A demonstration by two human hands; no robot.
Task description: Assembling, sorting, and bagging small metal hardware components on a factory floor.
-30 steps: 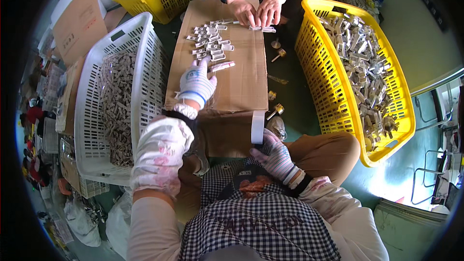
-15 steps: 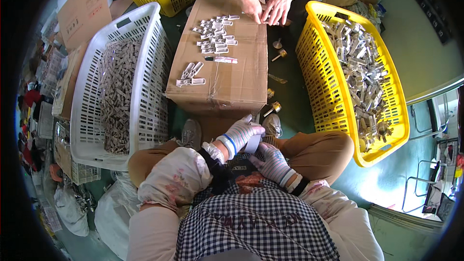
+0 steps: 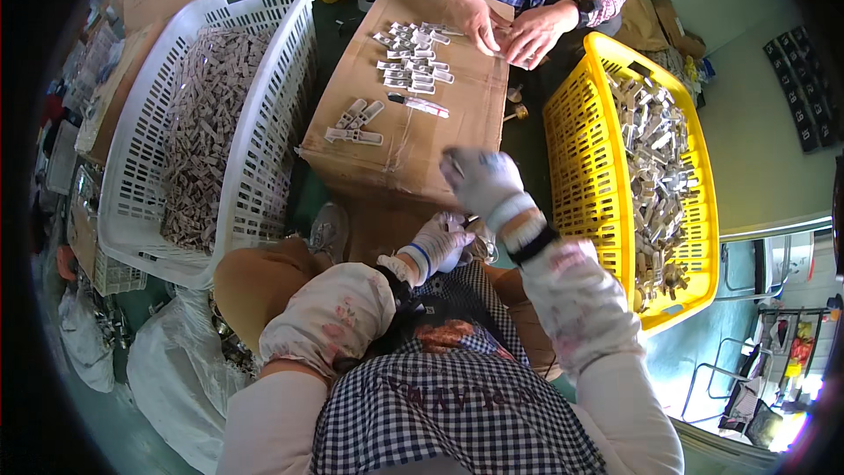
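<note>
My left hand (image 3: 432,244), in a striped knit glove, is low in front of the box, its fingers closed around a small pale piece that I cannot make out. Raised over the near edge of the cardboard box (image 3: 347,169) is my gloved right hand (image 3: 485,183). Motion smears its fingers, so whether they hold something does not show. On the box top lie a cluster of white slotted plastic parts (image 3: 420,66), a smaller group of similar parts (image 3: 356,123), and a red-and-white pen-like stick with a dark tip (image 3: 422,105).
A white basket (image 3: 233,167) full of small pale parts stands left. To the right is a yellow basket (image 3: 587,136) of shiny metal parts. Across the box, another person's hands (image 3: 536,33) work at its far corner. A clear plastic bag (image 3: 180,369) sits at lower left.
My right hand has left my left hand and risen forward to the box's near edge. The left hand stays low. The view has shifted, and the other person's hands remain at the far corner.
</note>
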